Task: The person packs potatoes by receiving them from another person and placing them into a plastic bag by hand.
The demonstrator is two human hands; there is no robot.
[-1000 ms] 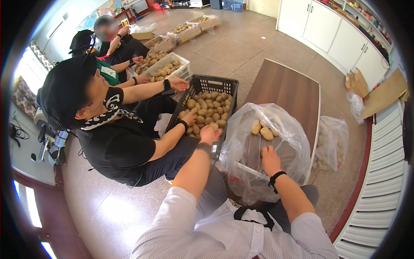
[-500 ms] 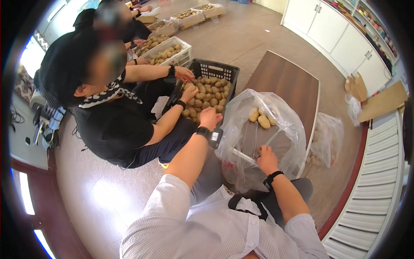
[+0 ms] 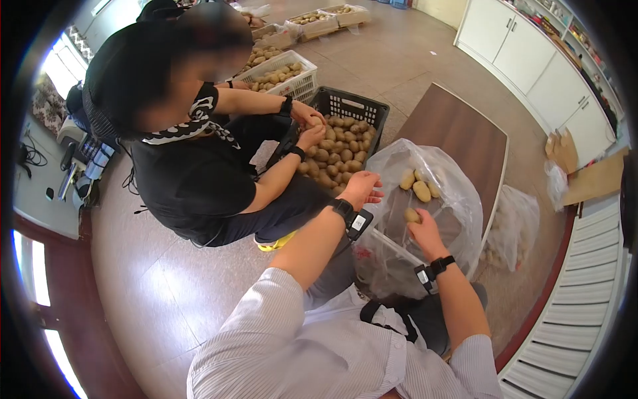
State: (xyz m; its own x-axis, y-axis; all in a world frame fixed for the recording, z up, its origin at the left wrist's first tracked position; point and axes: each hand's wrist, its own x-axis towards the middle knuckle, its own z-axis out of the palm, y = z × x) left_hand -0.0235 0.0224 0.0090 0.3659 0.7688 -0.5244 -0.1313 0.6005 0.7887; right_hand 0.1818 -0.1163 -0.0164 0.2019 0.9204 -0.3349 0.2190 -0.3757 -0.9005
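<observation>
Right hand [image 3: 428, 235]: grip closed on one potato [image 3: 413, 215], fingertips around it.
Potato position: at the clear bag's open mouth, above the near edge of the counter [image 3: 460, 132]; cannot tell whether inside or just over the opening.
Left hand [image 3: 361, 189]: grip open, fingers loosely extended; between black crate and clear bag, off the counter's left edge.
Clear bag [image 3: 465, 191]: mouth wide open, spread on the counter's near end, draped over the near edge.
Bag contents: small group of potatoes [image 3: 421, 191] close together toward the far side.
Black crate [image 3: 381, 124]: beside the counter's left edge, full of loose potatoes.
Second bag [image 3: 515, 223]: on the floor by the counter's right edge, tan lumps inside.
Co-worker's hands [image 3: 307, 118]: together above the crate; what they hold is hard to make out.
White crate [image 3: 304, 85]: beyond the black one, also holding potatoes.
</observation>
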